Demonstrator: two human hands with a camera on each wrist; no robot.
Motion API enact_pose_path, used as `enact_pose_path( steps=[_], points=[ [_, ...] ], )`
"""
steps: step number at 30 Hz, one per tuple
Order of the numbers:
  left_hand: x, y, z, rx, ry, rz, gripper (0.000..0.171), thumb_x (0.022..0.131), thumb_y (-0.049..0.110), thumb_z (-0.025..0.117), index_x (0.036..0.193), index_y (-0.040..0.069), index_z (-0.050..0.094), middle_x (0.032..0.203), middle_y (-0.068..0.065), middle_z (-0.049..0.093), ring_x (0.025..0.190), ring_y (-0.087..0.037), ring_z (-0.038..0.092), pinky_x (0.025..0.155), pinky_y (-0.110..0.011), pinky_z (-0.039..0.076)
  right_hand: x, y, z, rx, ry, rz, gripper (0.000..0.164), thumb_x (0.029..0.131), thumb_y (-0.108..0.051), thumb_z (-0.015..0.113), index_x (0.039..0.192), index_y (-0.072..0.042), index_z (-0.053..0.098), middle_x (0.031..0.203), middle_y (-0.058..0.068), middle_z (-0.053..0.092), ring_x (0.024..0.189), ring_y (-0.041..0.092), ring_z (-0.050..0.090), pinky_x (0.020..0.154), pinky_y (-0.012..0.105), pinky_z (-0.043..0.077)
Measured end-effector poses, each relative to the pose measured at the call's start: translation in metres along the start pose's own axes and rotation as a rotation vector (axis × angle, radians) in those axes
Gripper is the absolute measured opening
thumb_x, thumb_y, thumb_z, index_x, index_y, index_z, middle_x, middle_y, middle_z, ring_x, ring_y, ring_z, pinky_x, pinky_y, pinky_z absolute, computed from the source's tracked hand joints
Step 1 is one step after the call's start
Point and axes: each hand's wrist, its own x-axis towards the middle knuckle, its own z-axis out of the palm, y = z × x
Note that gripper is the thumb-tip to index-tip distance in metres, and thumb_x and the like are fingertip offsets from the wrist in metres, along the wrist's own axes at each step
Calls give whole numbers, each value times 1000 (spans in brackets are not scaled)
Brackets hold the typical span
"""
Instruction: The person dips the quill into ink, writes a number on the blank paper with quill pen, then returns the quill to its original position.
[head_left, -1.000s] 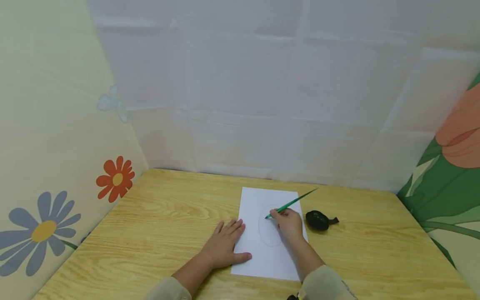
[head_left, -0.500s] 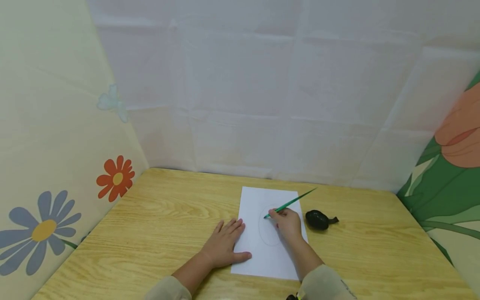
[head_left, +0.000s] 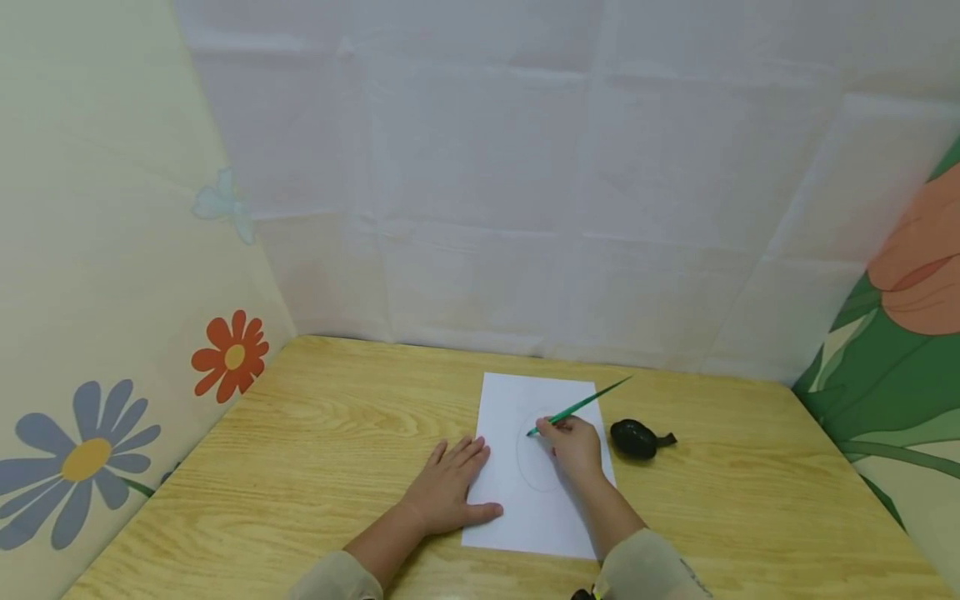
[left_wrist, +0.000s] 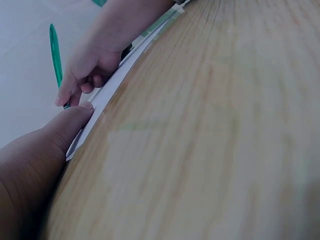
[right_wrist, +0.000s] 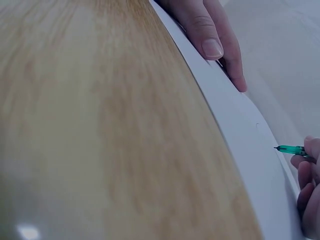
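A sheet of white paper [head_left: 536, 532] lies on the table, with a thin, faint oval drawn near its middle. My left hand [head_left: 447, 490] rests flat on the sheet's left edge, fingers spread and thumb on the paper. My right hand [head_left: 579, 450] pinches a green pen [head_left: 584, 404] that tapers like a blade of grass; its back end leans up to the right. The pen's dark tip is at the oval's upper left part. In the right wrist view the pen [right_wrist: 292, 149] points at the paper, and a small curved mark shows near its tip.
Right of the paper lies a glossy black egg-shaped object [head_left: 634, 439] with a short stub. The wood-grain table [head_left: 322, 442] reaches back to a pale cloth wall [head_left: 480, 208]. Flower-printed panels stand at the left and right. A small dark thing shows by the right sleeve [head_left: 648, 567].
The pen's tip has shifted very slightly left along with the right hand. My left hand, the paper and the black object stay in place.
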Motion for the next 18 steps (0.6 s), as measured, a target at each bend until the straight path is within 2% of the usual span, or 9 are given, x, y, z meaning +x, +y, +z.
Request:
enact_pose_path(
  steps=[11,18],
  points=[
    [0,0,1,0,7,4,93,84,69,56,150,6,39,159,-8,35,150,-29,26,122,-55,13,0,1,1,0,-14,8,32,88,-34,72,91,-2,71,59,-3,58,54,12,49,50,24,38],
    [0,1,0,-2,3,2,93,84,69,57,150,6,39,159,-9,35,150,-29,26,122,-56,13,0,-1,2,9,-10,7,30,88,-32,73,92,-2,72,62,-2,62,53,12,49,50,23,38]
  ],
)
